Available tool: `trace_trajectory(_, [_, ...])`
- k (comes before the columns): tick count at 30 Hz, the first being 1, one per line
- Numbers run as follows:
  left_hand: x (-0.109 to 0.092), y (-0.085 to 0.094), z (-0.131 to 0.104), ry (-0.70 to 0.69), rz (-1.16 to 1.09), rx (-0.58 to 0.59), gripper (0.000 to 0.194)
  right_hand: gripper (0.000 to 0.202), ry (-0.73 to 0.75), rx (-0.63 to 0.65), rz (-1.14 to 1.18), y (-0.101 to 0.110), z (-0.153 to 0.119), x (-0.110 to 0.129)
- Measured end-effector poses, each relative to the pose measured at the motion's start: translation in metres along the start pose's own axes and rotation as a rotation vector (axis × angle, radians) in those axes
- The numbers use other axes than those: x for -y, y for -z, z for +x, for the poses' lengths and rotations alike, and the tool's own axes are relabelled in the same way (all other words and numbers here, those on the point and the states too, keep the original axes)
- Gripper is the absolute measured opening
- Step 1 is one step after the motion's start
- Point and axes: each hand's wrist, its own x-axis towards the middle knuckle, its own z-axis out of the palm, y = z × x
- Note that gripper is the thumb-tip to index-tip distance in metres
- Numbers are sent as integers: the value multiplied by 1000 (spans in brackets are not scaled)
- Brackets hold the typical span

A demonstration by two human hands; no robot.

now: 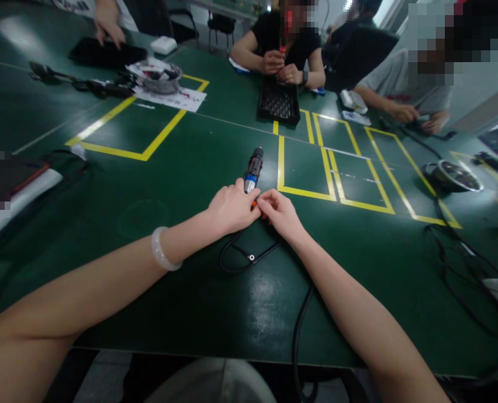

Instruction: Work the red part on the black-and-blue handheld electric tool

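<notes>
A black, blue and silver screwdriver-like tool (254,167) lies on the green table, its thin tip pointing away from me. My left hand (234,208) is wrapped round the tool's near end. Close against it, my right hand (279,211) has its fingers pinched beside a small orange-red part (254,204); what it grips is too hidden to name. A thin black cable (237,268) loops on the table below my hands, with a small metal ring on it. A thicker black cable (298,330) runs over the table's front edge.
Yellow tape rectangles (307,193) mark the green table (181,313). A black tray (279,106) stands before a person across the table. Metal bowls stand at the back left (158,78) and right (456,176). Cables lie at right; other people's hands are at the far side.
</notes>
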Motion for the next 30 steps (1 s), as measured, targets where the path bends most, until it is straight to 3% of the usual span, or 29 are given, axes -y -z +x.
trace_trajectory(5, [-3, 0, -3, -81, -70, 24, 51, 23, 4, -6, -43, 1, -2, 1])
trace_trajectory(14, [33, -2, 4, -227, -267, 170, 65, 11, 38, 67, -35, -1, -9, 12])
trace_trajectory(19, [38, -3, 3, -284, -181, 117, 71, 8, 56, 22, 15, 2, -11, 10])
trace_trajectory(24, [32, -1, 2, -253, -92, 77, 74, 12, -30, -31, 108, 7, -10, 9])
trace_trajectory(30, [27, 0, 1, -234, -45, 52, 74, 15, -127, 39, 229, 9, -13, 13])
